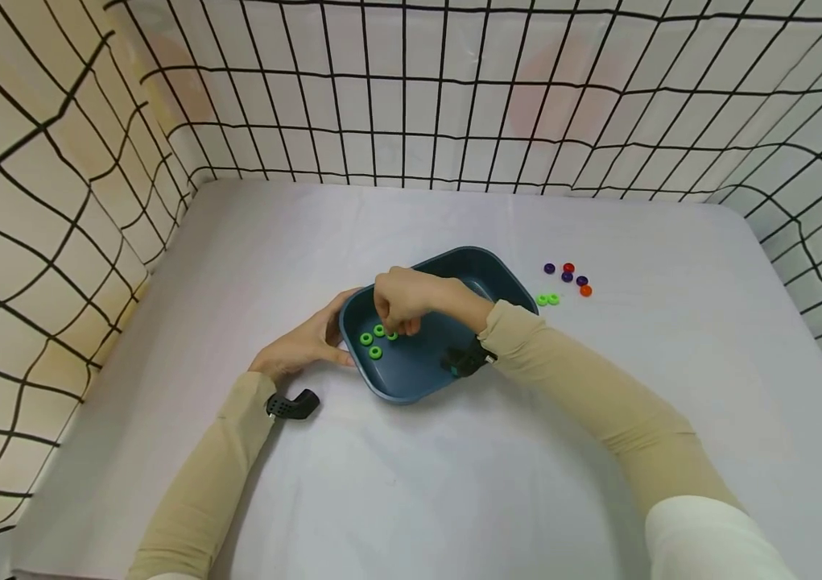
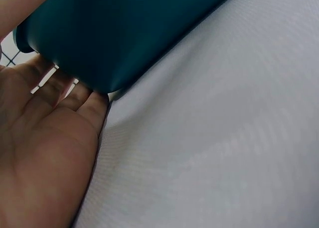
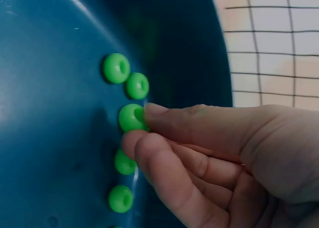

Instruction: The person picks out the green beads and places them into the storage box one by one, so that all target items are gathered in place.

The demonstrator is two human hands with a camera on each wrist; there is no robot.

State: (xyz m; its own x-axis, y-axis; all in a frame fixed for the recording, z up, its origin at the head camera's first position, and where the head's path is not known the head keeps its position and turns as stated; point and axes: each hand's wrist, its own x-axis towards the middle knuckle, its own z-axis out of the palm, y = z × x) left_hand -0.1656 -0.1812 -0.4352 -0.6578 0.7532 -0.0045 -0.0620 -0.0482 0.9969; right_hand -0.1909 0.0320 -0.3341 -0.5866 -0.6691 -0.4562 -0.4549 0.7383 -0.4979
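In the head view, a dark blue plastic tub [image 1: 411,379] lies at a slant on the white table. My left hand [image 1: 305,342] holds the tub's left end, thumb on the near side and fingers on the far side; the left wrist view shows its fingers [image 2: 79,96] against the outer wall, tips hidden. My right hand [image 1: 406,298] reaches inside. Its thumb and forefinger pinch a green ring-shaped bead [image 3: 130,117] at the tub's floor. Other green beads [image 3: 116,67] lie in a rough line beside it, one partly behind the fingers.
Right of the tub, two green beads [image 1: 547,300] lie on the table [image 1: 396,499]. Just beyond them are several purple beads [image 1: 550,268] and red or orange ones [image 1: 586,291]. Black netting [image 1: 403,121] stands along the table's back and both sides.
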